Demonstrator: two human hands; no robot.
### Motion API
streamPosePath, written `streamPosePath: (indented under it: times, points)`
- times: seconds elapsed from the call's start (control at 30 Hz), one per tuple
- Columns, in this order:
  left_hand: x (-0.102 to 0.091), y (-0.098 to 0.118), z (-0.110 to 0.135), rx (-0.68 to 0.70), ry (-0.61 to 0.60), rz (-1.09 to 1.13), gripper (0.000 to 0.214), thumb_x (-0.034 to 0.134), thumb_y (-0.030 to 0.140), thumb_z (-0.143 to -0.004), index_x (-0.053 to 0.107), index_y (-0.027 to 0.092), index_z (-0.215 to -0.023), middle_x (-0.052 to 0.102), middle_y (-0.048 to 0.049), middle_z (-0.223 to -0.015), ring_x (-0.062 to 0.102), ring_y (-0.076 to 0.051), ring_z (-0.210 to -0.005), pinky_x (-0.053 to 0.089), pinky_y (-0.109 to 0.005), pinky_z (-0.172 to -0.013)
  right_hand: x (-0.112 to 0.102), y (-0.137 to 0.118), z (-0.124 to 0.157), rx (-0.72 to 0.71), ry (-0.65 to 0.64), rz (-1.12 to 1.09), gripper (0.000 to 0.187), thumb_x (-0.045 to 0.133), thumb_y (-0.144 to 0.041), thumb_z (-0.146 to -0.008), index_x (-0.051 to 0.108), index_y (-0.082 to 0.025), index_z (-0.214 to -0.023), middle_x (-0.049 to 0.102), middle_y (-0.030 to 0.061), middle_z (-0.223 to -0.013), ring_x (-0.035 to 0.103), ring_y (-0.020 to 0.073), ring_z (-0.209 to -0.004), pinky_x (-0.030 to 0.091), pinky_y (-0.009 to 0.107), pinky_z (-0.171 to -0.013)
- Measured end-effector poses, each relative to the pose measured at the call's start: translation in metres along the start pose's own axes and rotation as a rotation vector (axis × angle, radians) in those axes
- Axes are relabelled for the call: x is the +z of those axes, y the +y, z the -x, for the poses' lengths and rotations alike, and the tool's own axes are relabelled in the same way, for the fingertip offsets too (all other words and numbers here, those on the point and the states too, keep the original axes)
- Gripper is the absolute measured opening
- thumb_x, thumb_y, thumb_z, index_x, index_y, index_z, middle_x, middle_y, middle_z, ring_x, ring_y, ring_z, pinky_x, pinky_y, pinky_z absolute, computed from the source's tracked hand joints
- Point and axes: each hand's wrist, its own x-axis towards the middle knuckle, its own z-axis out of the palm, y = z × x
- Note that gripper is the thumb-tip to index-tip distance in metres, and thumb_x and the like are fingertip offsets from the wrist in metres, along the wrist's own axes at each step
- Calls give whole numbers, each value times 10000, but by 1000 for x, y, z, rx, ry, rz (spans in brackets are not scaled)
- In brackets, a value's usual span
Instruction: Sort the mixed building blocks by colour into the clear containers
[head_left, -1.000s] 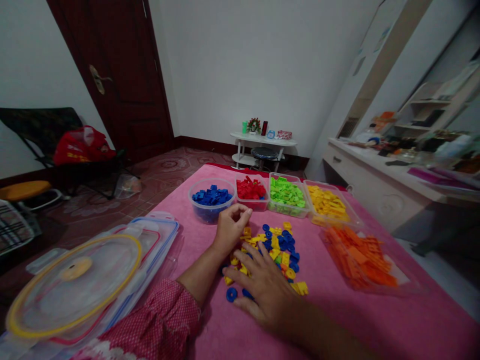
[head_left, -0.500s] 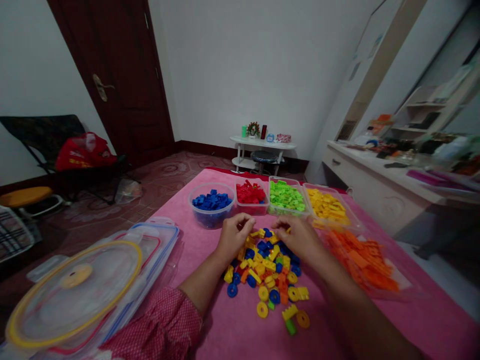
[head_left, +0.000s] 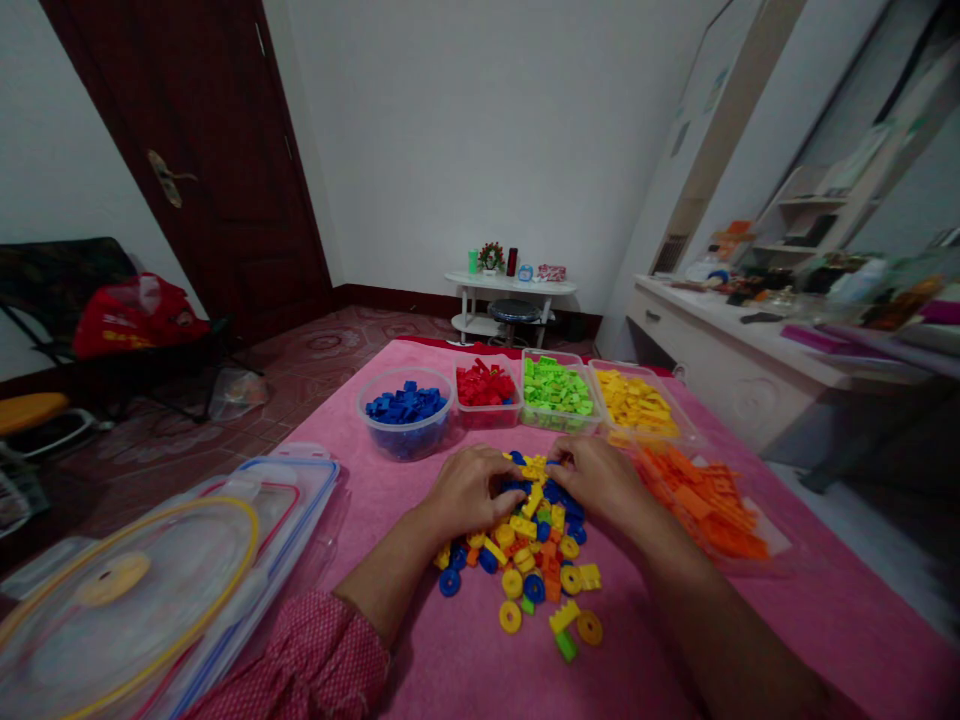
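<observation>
A loose pile of toy building blocks (head_left: 525, 525) in yellow, blue, orange and green lies on the pink cloth, with small wheel-shaped pieces among them. My left hand (head_left: 472, 488) reaches over the pile's far left side, thumb and forefinger apart with blue blocks visible between them. At the far right edge of the pile, my right hand (head_left: 598, 478) has its fingers curled in together against the blocks; whatever they grip is hidden. Behind the pile stand a round tub of blue blocks (head_left: 406, 403) and boxes of red blocks (head_left: 485, 383), green blocks (head_left: 556, 386) and yellow blocks (head_left: 637, 403).
An open box of orange blocks (head_left: 705, 505) sits right of my right forearm. Stacked clear lids (head_left: 187, 560) cover the table's left side. A white dressing table (head_left: 720, 350) stands to the right, a small white stand (head_left: 510, 285) by the far wall.
My left hand has come down and nearer over the pile, and its thumb and forefinger have parted. My right hand stays at the far right edge. The view has turned slightly right.
</observation>
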Motion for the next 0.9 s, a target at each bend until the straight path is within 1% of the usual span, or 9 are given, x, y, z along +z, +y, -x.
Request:
streamPosePath:
  times: [0.1,0.23,0.37,0.43,0.57,0.67,0.77,0.83,0.9]
  points:
    - [2,-2,-1,-17,-11,57,237,635,189,-730,729,227,-945,712,-41,-837,618,-187,-783,451,-293,-742,-12,6,0,20,23,44,126,571,-234,-753,671,-199,-684,665,31,-684,568,159,-645,286,255,-550]
    - [4,-5,-2,-49,-9,91,255,580,133,-739,733,225,-923,721,-39,-849,628,-185,-790,457,-288,-752,-11,15,2,10,1,37,164,590,-172,-719,704,-219,-827,680,30,-739,582,169,-693,299,252,-575]
    - [1,-3,-1,-55,-14,88,226,536,178,-806,732,214,-911,722,-48,-875,635,-181,-813,454,-278,-760,5,21,4,-30,-118,9,234,604,-134,-693,710,-224,-882,706,37,-866,605,181,-794,342,247,-642]
    - [-2,0,-1,-51,-26,77,214,544,229,-820,729,213,-926,721,-51,-873,635,-183,-805,451,-278,-753,10,22,4,-38,-135,28,243,599,-137,-697,705,-210,-903,707,50,-905,608,194,-844,351,249,-662]
    - [-5,6,-1,-11,-87,-13,286,698,378,-712,730,221,-948,720,-57,-847,626,-217,-807,437,-306,-759,10,23,3,-46,-120,31,229,590,-146,-708,705,-198,-900,702,49,-876,600,188,-826,346,245,-655]
    - [-3,7,-3,-38,-102,-36,267,703,361,-708,740,242,-943,722,-50,-819,621,-213,-775,432,-300,-720,3,19,4,-54,-79,-20,172,591,-150,-708,710,-197,-823,682,31,-757,578,160,-699,326,240,-596]
    - [-1,9,-5,-99,-30,37,202,651,322,-755,747,237,-911,719,-47,-798,621,-197,-749,436,-288,-701,-4,10,3,-86,-8,-142,148,570,-166,-726,707,-194,-777,639,6,-639,534,136,-589,308,234,-538]
    - [0,11,-8,-153,52,157,204,619,320,-780,745,214,-900,714,-55,-803,622,-193,-754,450,-289,-714,-9,0,3,-121,74,-276,159,558,-178,-735,709,-184,-786,617,-2,-608,520,132,-566,327,231,-530]
    - [0,16,-11,-252,121,374,232,609,343,-782,730,184,-901,697,-58,-789,615,-179,-715,466,-278,-668,-15,-11,5,-152,175,-445,176,551,-195,-749,708,-171,-823,623,1,-638,528,134,-582,367,232,-543]
